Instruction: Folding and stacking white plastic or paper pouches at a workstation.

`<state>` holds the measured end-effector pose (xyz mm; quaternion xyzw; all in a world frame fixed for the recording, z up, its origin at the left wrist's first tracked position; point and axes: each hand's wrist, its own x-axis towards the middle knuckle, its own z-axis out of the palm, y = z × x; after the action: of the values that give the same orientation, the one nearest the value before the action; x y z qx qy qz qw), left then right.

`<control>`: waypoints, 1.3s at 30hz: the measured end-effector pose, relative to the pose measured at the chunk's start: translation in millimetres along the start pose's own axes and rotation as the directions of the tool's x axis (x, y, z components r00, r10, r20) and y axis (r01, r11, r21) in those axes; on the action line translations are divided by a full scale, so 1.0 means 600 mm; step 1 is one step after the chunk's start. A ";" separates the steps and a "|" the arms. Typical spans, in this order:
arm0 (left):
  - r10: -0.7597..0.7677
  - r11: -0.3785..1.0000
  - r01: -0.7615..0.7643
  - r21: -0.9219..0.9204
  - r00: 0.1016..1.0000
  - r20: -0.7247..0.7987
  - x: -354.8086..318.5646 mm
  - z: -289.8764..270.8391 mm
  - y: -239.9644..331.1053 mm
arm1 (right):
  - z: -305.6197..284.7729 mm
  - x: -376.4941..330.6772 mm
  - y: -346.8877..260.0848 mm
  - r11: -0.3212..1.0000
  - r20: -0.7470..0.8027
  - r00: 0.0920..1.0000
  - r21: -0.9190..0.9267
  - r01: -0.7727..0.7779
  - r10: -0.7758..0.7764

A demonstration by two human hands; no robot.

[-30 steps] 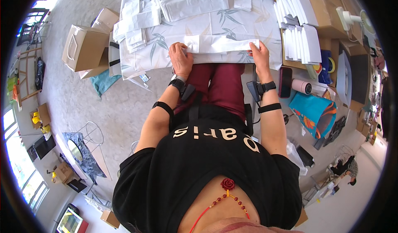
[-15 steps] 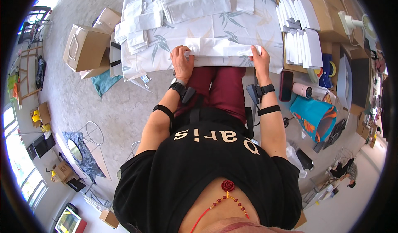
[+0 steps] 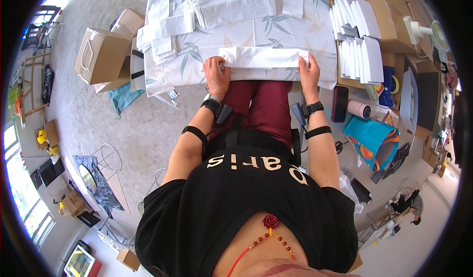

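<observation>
the white sheet (image 3: 263, 57) lies folded along the near edge of the counter (image 3: 315, 35), pinned at both ends. the left hand (image 3: 217, 75) is pressed flat on its left end, the right hand (image 3: 309, 72) on its right, each grip closed on the sheet. the crease is best set with edges kept aligned and pressure run evenly outward.

- A pale grey carpeted floor (image 3: 93, 114) spreads from nine to twelve o'clock.
- Bright windows (image 3: 19, 198) at eight o'clock let in daylight.
- A brown cardboard box (image 3: 101, 55) stands at ten o'clock beside the desk (image 3: 276, 33), which has a leaf-patterned cloth.
- A small white fan (image 3: 426, 30) sits at two o'clock.
- A wire stool (image 3: 109, 159) stands at eight o'clock.
</observation>
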<state>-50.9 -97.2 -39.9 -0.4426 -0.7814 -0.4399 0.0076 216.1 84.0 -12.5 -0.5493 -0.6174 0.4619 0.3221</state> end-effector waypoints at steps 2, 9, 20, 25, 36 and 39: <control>0.001 1.000 -0.001 0.001 1.000 0.004 0.001 0.001 0.001 | 0.001 0.004 0.020 1.000 -0.024 1.000 -0.029 -0.007 0.007; 0.007 1.000 -0.008 0.018 1.000 0.010 0.002 0.003 0.002 | 0.005 0.015 0.055 0.967 -0.060 0.996 -0.251 0.044 -0.061; -0.017 1.000 0.016 0.025 0.999 0.040 0.001 -0.002 0.005 | 0.012 0.001 0.029 0.898 -0.084 0.982 -0.425 0.116 -0.166; -0.032 0.999 0.031 0.032 0.999 0.044 -0.001 -0.002 0.001 | 0.021 -0.007 -0.003 0.907 -0.118 0.986 -0.418 0.057 -0.116; -0.008 0.999 0.007 0.038 1.000 0.024 0.001 0.001 0.001 | 0.022 0.027 0.035 0.960 -0.167 0.976 -0.265 0.089 -0.136; -0.015 0.999 0.014 0.040 0.999 0.029 0.001 0.002 0.002 | 0.027 0.028 0.040 0.963 -0.172 0.969 -0.233 0.136 -0.179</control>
<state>-50.2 -95.7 -39.8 -0.4430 -0.7931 -0.4180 0.0019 207.6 96.1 -42.6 -0.5722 -0.6726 0.3090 0.3532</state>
